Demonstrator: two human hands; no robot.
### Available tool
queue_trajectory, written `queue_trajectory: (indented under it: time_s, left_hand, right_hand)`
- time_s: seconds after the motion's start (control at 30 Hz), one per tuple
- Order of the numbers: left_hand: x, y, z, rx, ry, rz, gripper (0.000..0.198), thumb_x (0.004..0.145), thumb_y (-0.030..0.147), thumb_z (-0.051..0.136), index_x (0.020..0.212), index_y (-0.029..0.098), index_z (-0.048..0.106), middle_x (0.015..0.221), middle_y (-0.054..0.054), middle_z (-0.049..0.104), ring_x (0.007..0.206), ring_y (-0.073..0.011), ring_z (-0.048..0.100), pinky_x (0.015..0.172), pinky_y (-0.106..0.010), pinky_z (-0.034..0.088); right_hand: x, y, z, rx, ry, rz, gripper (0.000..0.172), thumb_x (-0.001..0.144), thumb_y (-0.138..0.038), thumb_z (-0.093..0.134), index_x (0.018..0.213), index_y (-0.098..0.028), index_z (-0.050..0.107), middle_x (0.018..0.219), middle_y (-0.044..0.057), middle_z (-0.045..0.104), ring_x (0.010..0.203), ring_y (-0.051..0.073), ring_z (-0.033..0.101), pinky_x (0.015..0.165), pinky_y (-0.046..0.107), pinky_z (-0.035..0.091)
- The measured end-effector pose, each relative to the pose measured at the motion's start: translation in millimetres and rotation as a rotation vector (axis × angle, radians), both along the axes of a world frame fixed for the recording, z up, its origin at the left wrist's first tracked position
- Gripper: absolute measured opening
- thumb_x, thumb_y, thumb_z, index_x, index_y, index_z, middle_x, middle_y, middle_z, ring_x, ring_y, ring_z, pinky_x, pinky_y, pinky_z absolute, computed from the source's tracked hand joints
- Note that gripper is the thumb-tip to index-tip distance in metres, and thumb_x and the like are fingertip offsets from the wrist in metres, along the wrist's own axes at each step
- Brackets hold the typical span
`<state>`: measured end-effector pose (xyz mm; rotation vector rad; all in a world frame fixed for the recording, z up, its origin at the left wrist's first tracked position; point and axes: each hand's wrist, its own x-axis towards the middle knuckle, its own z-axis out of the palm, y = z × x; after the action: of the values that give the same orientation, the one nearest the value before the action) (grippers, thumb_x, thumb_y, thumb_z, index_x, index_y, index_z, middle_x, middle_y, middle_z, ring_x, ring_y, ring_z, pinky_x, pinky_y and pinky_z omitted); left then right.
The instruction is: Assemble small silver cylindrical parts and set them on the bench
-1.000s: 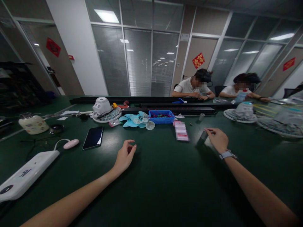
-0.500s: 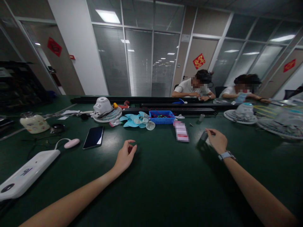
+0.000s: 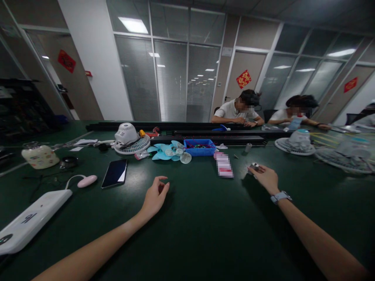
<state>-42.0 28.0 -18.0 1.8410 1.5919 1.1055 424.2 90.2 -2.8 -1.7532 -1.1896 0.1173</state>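
Note:
My right hand point(image 3: 266, 178) reaches forward over the dark green table point(image 3: 199, 226) and its fingers are closed on a small silver-and-dark cylindrical part point(image 3: 253, 167), lifted slightly and tilted. A watch sits on that wrist. My left hand point(image 3: 154, 196) rests on the table near the middle, its fingers curled in a loose pinch with nothing visible in them. A pink-and-white packet point(image 3: 224, 164) lies just left of the right hand.
A black phone point(image 3: 115, 173), a pink mouse point(image 3: 87, 180) and a white device point(image 3: 27, 220) lie to the left. Beyond are a white fan point(image 3: 129, 139), light blue fan blades point(image 3: 168, 150) and a blue bin point(image 3: 200, 147). Two people sit at the far side.
My right hand has tipped the small cylindrical part up off the table, so its end now faces the camera. The left hand has hardly moved.

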Motion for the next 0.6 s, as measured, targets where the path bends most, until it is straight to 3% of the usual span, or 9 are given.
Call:
queue_trajectory:
  time_s: [0.07,0.17,0.23,0.33,0.43,0.6]
  left_hand:
    - [0.1,0.3,-0.2,0.004,-0.003,0.0,0.036,0.091,0.045,0.044,0.117,0.021,0.049,0.078,0.0,0.062,0.07,-0.019,0.061,0.065,-0.031,0.046]
    - [0.7,-0.7,1.1,0.022,-0.008,-0.013,0.037,0.09,0.046,0.046,0.117,0.021,0.051,0.078,0.001,0.062,0.069,-0.0185,0.061,0.064,-0.03,0.046]
    - [2.0,-3.7,4.4,0.042,-0.013,-0.034,0.037,0.09,0.047,0.047,0.117,0.021,0.053,0.078,0.001,0.062,0.068,-0.018,0.06,0.064,-0.029,0.046]
    - [6.1,-11.3,11.8,0.111,0.011,-0.088,0.036,0.091,0.047,0.048,0.117,0.024,0.06,0.082,-0.001,0.062,0.073,-0.0185,0.059,0.068,-0.03,0.047]
    - [12.1,-17.3,17.7,0.187,0.054,-0.172,0.034,0.093,0.043,0.049,0.119,0.028,0.065,0.096,-0.005,0.062,0.09,-0.0209,0.057,0.082,-0.034,0.047]
    - [20.3,-15.3,18.2,0.203,0.088,-0.24,0.03,0.091,0.043,0.054,0.115,0.036,0.07,0.109,-0.006,0.056,0.105,-0.0242,0.049,0.094,-0.041,0.044]
  right_hand:
    - [-30.4,-7.5,9.5,0.043,0.089,0.126,0.048,0.065,-0.047,0.076,0.099,-0.012,0.071,0.091,0.014,0.075,0.086,0.028,0.071,0.073,0.037,0.057]
    - [-99.6,-24.0,17.4,0.023,0.136,0.45,0.048,0.071,-0.045,0.074,0.107,-0.014,0.069,0.101,0.012,0.074,0.091,0.025,0.07,0.083,0.038,0.056]
    - [-150.5,-36.7,17.1,-0.036,0.138,0.706,0.045,0.073,-0.043,0.074,0.109,-0.015,0.069,0.105,0.01,0.073,0.094,0.023,0.069,0.088,0.039,0.054]
    - [-211.9,-54.0,13.2,-0.085,0.148,0.975,0.041,0.076,-0.039,0.073,0.11,-0.017,0.069,0.104,0.006,0.073,0.093,0.02,0.069,0.089,0.037,0.053]
    - [-242.7,-64.5,9.2,-0.092,0.111,1.087,0.032,0.079,-0.035,0.07,0.107,-0.02,0.07,0.1,0.003,0.073,0.091,0.019,0.068,0.087,0.035,0.053]
    - [-249.3,-66.3,3.2,-0.068,0.143,1.108,0.03,0.081,-0.033,0.068,0.109,-0.022,0.068,0.102,0.003,0.072,0.093,0.02,0.066,0.085,0.033,0.052]
